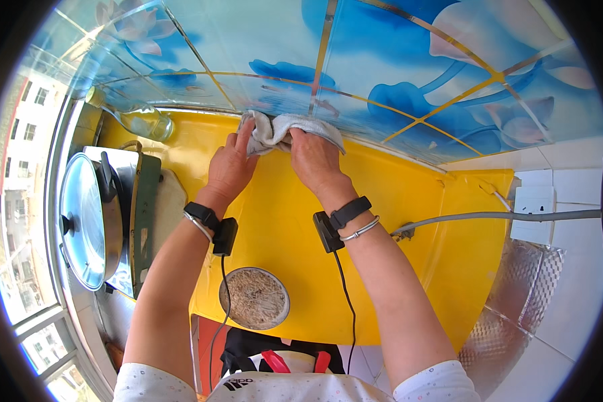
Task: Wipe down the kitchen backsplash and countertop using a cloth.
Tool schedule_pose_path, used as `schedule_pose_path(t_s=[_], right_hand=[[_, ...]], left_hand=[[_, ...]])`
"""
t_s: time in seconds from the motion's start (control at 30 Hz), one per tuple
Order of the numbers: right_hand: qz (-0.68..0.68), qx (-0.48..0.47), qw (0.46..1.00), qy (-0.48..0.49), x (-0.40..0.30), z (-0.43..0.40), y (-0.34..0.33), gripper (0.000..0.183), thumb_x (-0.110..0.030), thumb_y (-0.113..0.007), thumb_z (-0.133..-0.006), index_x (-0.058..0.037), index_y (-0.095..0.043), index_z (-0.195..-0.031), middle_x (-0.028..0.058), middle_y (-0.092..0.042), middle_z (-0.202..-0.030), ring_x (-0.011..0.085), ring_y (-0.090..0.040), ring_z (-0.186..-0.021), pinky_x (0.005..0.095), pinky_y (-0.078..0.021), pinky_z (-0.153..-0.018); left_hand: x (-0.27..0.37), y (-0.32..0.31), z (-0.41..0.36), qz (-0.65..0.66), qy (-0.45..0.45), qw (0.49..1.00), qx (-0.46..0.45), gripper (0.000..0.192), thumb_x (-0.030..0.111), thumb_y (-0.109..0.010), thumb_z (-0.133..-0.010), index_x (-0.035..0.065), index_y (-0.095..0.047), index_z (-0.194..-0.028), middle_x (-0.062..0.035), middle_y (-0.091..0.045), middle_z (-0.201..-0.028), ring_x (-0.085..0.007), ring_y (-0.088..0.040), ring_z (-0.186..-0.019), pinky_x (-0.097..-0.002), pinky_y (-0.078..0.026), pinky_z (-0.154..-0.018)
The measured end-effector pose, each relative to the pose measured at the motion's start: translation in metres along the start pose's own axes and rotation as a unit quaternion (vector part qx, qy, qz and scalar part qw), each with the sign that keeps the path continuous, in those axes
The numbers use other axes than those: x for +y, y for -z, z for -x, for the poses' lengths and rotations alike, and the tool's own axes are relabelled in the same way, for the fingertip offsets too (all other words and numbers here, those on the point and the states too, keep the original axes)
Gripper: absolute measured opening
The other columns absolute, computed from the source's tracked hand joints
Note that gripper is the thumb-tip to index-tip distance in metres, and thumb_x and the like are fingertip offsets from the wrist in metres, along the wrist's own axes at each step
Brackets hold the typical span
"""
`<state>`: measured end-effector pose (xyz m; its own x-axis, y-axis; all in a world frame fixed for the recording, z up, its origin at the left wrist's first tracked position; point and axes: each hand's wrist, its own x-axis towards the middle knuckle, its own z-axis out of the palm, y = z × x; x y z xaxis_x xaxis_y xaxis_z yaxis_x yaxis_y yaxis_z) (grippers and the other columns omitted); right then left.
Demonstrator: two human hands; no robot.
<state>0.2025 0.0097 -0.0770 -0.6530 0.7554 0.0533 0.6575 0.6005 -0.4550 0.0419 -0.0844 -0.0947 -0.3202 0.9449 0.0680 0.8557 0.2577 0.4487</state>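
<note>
A crumpled pale grey cloth (306,125) lies at the back edge of the yellow countertop (291,211), up against the tiled wall. My left hand (233,163) grips the cloth's left end, its index finger stretched along the fabric. Fingers of my right hand (316,158) are closed on the middle and right part; their tips are hidden in the folds. Both wrists carry a black strap with a small box and a silver bangle.
A round bowl of brownish, shredded-looking stuff (255,298) stands at the counter's front edge. On the left are a lidded pan (88,221) on a stove (148,226) and a glass bottle (148,123). A grey hose (482,217) crosses the right side near a wall socket (533,201).
</note>
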Motion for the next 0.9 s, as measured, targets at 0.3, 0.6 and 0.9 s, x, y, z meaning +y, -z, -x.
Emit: schedule_pose_path(t_s=[0.3, 0.6, 0.9], right_hand=[[0.086, 0.160, 0.978, 0.106, 0.007, -0.004, -0.007, 0.023, -0.012, -0.050, -0.088, -0.0067, -0.063, -0.107, 0.0207, -0.067, -0.093, 0.0396, -0.063, -0.090, 0.0498, -0.0488, -0.079], [0.128, 0.055, 0.988, 0.066, 0.000, -0.006, -0.008, 0.029, -0.013, -0.053, -0.084, -0.0079, -0.064, -0.111, 0.0184, -0.064, -0.110, 0.0359, -0.060, -0.103, 0.0462, -0.0467, -0.090], [0.094, 0.155, 0.978, 0.106, 0.009, -0.001, -0.012, 0.036, -0.009, -0.053, -0.082, -0.0108, -0.059, -0.118, 0.0186, -0.062, -0.113, 0.0367, -0.056, -0.108, 0.0468, -0.0448, -0.091]], left_hand=[[-0.012, 0.005, -0.023, 0.600, 0.179, 0.772, 0.109, 0.007, 0.008, -0.058, -0.091, 0.0039, -0.053, -0.095, -0.0069, -0.067, -0.084, -0.0167, -0.063, -0.061, -0.0282, -0.052, -0.059], [0.003, -0.016, -0.008, 0.157, -0.164, 0.968, 0.110, 0.025, 0.008, -0.062, -0.082, 0.0028, -0.055, -0.106, -0.0161, -0.058, -0.105, -0.0367, -0.053, -0.102, -0.0395, -0.044, -0.091], [0.010, -0.015, -0.022, -0.050, -0.189, 0.977, 0.089, 0.032, 0.006, -0.056, -0.078, 0.0013, -0.057, -0.110, -0.0170, -0.055, -0.111, -0.0378, -0.048, -0.108, -0.0465, -0.039, -0.097]])
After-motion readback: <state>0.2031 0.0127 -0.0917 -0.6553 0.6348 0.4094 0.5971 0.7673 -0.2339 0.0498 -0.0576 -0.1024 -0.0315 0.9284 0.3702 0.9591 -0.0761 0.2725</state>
